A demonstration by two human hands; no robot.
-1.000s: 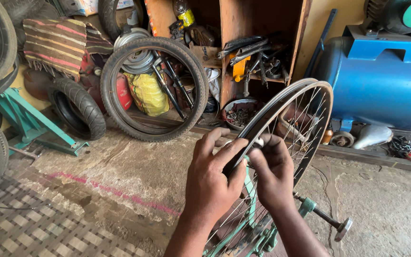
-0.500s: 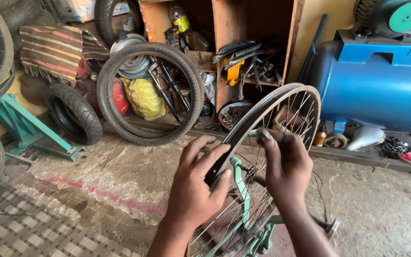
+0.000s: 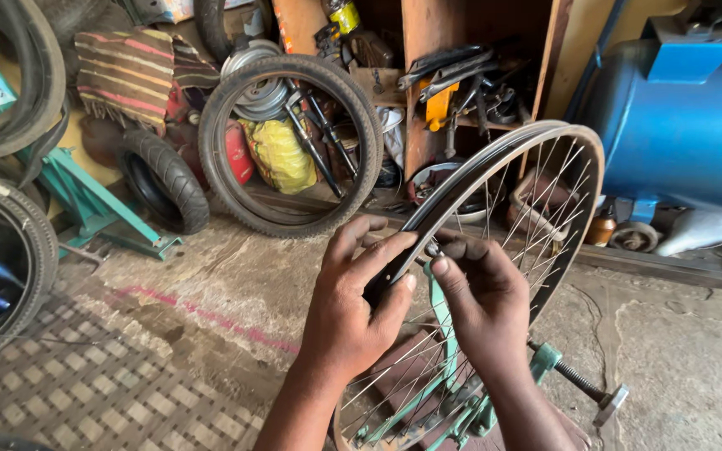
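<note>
A spoked bicycle wheel rim (image 3: 536, 144) stands upright in a green truing stand (image 3: 453, 401) in front of me. My left hand (image 3: 353, 309) wraps its fingers over the near edge of the rim and grips it. My right hand (image 3: 482, 305) sits just right of it, fingertips pinched on a small metal part at the rim's edge, touching the rim. The thin steel spokes (image 3: 545, 209) fan out behind both hands. A threaded rod with a handle (image 3: 591, 388) sticks out of the stand at the right.
A bare tyre (image 3: 290, 146) leans on a wooden shelf of tools (image 3: 453, 79). A small fat tyre (image 3: 165, 179), a green metal frame (image 3: 85, 200) and more tyres (image 3: 2, 250) lie left. A blue tank (image 3: 678, 125) stands at right on the concrete floor.
Both hands have stayed on the rim's near edge while the view shifted slightly. My right hand's fingers have closed down from a raised grip onto the rim beside my left hand.
</note>
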